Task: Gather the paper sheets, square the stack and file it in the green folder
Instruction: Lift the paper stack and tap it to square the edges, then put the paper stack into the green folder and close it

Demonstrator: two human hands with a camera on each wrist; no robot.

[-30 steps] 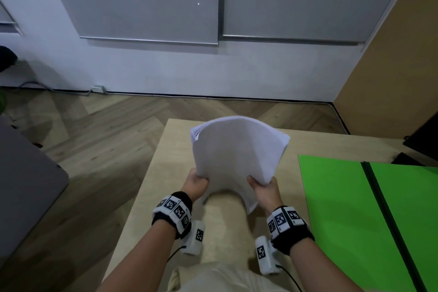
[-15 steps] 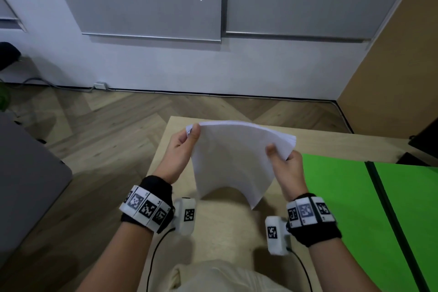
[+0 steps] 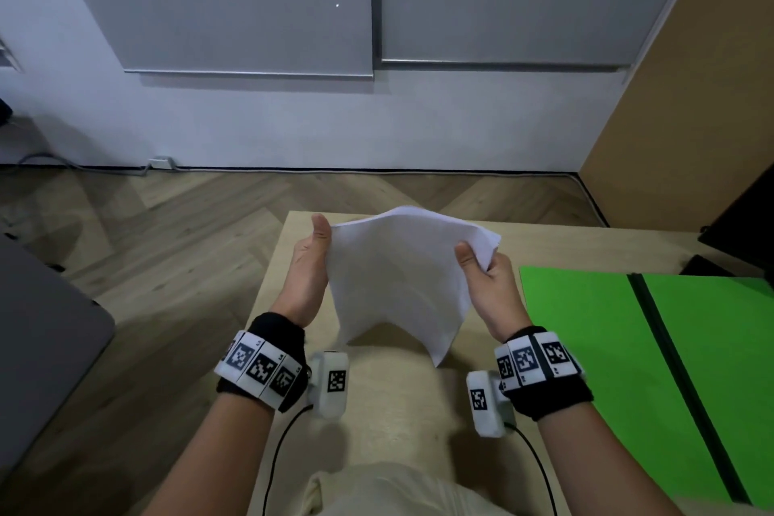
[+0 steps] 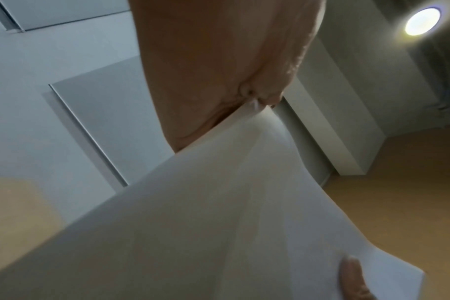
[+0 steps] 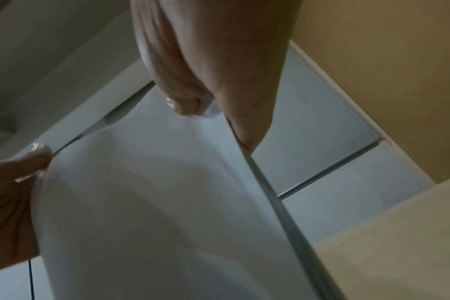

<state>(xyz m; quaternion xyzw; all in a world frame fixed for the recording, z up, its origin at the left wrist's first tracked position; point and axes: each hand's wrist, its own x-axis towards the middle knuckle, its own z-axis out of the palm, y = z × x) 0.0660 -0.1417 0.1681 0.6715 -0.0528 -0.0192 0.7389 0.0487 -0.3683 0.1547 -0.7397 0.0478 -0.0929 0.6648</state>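
Left hand (image 3: 308, 264) and right hand (image 3: 488, 281) pinch a bowed white paper stack (image 3: 398, 281); loosened fingers could spill sheets before the green folder (image 3: 586, 348) at three o'clock.

- We see the paper stack (image 3: 398, 281) held above the table (image 3: 557, 247), over its left part, close behind the near edge.
- The left hand (image 3: 308, 270) sits at the stack's upper left corner, toward the table's left edge.
- The right hand (image 3: 488, 285) sits at the stack's upper right corner, between the stack and the folder.
- The stack's lower edge hangs toward us, arched up in the middle.
- The folder (image 3: 586, 348) lies open and flat on the table's right part, just right of the right hand.
- The floor (image 3: 167, 230) lies left of and behind the table; the wall (image 3: 293, 121) stands behind the floor.
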